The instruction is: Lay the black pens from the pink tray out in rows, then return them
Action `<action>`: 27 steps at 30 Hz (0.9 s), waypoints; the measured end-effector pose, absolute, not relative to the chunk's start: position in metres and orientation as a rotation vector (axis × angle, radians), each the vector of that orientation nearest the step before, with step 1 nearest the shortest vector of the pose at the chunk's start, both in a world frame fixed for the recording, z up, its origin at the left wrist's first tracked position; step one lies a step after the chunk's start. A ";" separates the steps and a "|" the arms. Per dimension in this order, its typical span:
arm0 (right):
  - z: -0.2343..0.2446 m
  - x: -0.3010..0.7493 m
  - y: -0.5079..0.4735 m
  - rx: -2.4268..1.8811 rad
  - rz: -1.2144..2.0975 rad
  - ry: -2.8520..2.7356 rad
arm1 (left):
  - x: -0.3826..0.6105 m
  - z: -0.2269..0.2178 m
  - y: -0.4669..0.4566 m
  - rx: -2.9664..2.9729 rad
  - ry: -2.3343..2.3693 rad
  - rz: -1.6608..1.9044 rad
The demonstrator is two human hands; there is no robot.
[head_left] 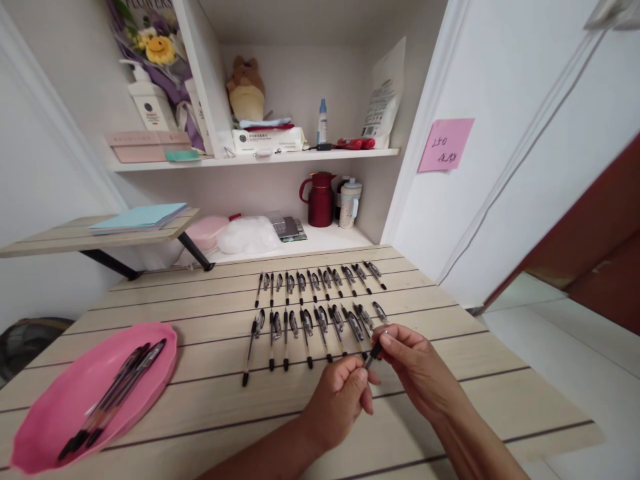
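In front of me, my left hand (pixel 343 393) and my right hand (pixel 413 363) meet near the right end of the lower row of pen parts. Both are closed on a slim pen (pixel 373 355) with a black end. My right fingers pinch the black end, and my left fingers wrap round the other side, hiding most of the pen. Beyond them lie an upper row of pen parts (pixel 301 285) and a lower row of pen parts (pixel 307 337). Most are thin, black-ended pieces beside shorter black-and-clear ones. A short piece (pixel 380 312) lies just past my right fingertips.
A pink dish (pixel 150 400) holding several black pens (pixel 117 393) stands at the left on the slatted wooden table (pixel 210 413). Behind it is a small raised shelf (pixel 65 235) with blue paper (pixel 140 217). A red jug (pixel 321 200) and a cup (pixel 349 203) stand at the back.
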State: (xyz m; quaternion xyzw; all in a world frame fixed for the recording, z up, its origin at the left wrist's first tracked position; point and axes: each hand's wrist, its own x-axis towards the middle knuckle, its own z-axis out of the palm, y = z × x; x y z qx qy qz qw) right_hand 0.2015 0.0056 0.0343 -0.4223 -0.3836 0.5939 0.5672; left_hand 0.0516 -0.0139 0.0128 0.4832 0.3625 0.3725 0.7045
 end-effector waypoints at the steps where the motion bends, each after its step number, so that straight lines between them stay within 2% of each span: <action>1: 0.034 0.201 0.006 -0.991 1.385 -0.909 | 0.052 0.013 -0.014 1.068 0.806 0.828; 6: 0.040 0.201 0.004 -0.930 1.500 -0.878 | 0.050 0.013 -0.013 1.014 0.758 0.813; 13: 0.033 0.199 0.007 -0.933 1.445 -0.846 | 0.051 0.009 -0.013 0.969 0.724 0.803; 17: 0.038 0.199 0.006 -0.855 1.531 -0.877 | 0.050 0.012 -0.012 0.881 0.659 0.782; 27: 0.036 0.193 0.008 -0.853 1.466 -0.843 | 0.040 0.022 -0.007 0.539 0.384 0.512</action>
